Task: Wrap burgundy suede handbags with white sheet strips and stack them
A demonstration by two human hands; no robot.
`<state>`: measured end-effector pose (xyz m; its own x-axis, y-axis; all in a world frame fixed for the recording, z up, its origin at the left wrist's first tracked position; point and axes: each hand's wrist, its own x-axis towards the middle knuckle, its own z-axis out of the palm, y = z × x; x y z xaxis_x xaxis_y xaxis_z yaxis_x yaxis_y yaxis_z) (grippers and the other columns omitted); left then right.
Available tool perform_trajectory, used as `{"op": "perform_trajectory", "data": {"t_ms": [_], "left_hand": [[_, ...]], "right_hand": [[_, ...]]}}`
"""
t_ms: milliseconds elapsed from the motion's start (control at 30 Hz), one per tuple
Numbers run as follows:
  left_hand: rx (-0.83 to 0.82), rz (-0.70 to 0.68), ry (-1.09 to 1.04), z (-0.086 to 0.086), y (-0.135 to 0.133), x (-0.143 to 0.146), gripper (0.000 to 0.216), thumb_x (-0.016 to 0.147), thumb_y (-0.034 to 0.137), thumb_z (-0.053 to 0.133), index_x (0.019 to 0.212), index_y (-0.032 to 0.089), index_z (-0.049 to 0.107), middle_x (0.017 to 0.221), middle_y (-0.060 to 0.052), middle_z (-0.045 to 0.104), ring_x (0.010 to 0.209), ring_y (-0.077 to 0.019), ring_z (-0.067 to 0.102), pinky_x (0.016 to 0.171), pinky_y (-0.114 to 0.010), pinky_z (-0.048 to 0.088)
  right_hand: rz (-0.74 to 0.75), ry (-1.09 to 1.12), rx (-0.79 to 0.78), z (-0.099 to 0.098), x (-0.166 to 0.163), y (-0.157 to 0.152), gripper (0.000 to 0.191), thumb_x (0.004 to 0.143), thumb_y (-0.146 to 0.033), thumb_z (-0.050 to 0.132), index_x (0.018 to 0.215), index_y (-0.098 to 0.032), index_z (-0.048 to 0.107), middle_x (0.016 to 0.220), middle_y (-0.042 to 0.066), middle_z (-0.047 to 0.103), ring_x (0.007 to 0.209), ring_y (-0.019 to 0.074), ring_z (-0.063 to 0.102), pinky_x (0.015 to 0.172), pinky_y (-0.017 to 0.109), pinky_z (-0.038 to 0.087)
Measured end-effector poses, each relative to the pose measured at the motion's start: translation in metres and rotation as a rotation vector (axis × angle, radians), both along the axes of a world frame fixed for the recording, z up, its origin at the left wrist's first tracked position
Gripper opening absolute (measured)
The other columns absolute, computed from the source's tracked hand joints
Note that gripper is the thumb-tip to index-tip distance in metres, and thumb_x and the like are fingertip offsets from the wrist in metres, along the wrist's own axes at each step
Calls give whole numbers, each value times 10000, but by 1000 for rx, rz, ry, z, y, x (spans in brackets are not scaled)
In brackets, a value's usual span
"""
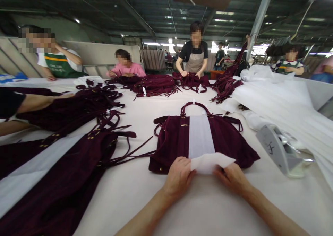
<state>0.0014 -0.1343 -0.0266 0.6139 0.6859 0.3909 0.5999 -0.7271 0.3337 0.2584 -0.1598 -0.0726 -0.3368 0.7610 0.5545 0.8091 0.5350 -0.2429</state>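
Note:
A dark maroon handbag [170,139] lies flat before me, its handles pointing away. Down its middle runs a strip of white paper [201,135], whose near end sticks out past the bag's bottom edge. My left hand [179,175] pinches the left side of that end, close to the bag's lower edge. On the right side, my right hand [231,177] grips the paper's other corner, with fingers partly blurred. Between both hands the paper end is lifted and bent. The bag's bottom edge behind it is hidden.
Another maroon bag [85,166] with a paper strip lies at left, near a co-worker's arms [39,102]. A tape dispenser [281,151] and white sheets [281,94] are at right. More maroon bags [153,85] and several people are across the table [145,125].

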Motion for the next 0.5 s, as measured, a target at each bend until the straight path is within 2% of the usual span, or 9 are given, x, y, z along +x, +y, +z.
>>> {"op": "perform_trajectory", "data": {"t_ms": [67, 167, 233, 367, 500], "left_hand": [[43, 29, -35, -4, 2, 4, 244, 934, 252, 398, 990, 178, 624, 977, -76, 670, 978, -215, 589, 941, -396, 429], [97, 60, -43, -3, 0, 6, 251, 931, 246, 396, 1018, 176, 621, 995, -89, 664, 982, -226, 582, 914, -398, 436], [102, 109, -8, 0, -3, 6, 250, 934, 232, 386, 967, 174, 627, 934, -87, 663, 923, -226, 586, 874, -401, 435], [57, 254, 95, 6, -10, 10, 214, 913, 190, 419, 823, 164, 611, 805, -72, 634, 805, -221, 565, 805, -399, 409], [-33, 402, 237, 17, -6, 24, 198, 902, 192, 435, 783, 173, 591, 763, -72, 618, 777, -237, 552, 753, -388, 378]], "right_hand": [[121, -13, 28, 2, 6, -1, 327, 941, -303, 450, 1189, -147, 595, 1083, 122, 673, 1008, 231, 632, 870, 359, 525], [159, 25, 125, 2, 7, -3, 303, 947, -200, 393, 1169, -146, 593, 1059, 113, 680, 960, 213, 640, 856, 347, 528], [102, 57, 144, 1, 2, -6, 261, 960, -200, 376, 1062, -142, 609, 948, 100, 691, 850, 203, 644, 773, 324, 531], [-91, 81, 61, 2, -13, -18, 269, 988, -274, 356, 821, -179, 544, 720, 47, 632, 681, 180, 596, 630, 283, 465], [-242, 105, 6, 7, -25, -23, 293, 995, -320, 343, 768, -199, 483, 618, 12, 571, 611, 171, 564, 578, 270, 399]]}}
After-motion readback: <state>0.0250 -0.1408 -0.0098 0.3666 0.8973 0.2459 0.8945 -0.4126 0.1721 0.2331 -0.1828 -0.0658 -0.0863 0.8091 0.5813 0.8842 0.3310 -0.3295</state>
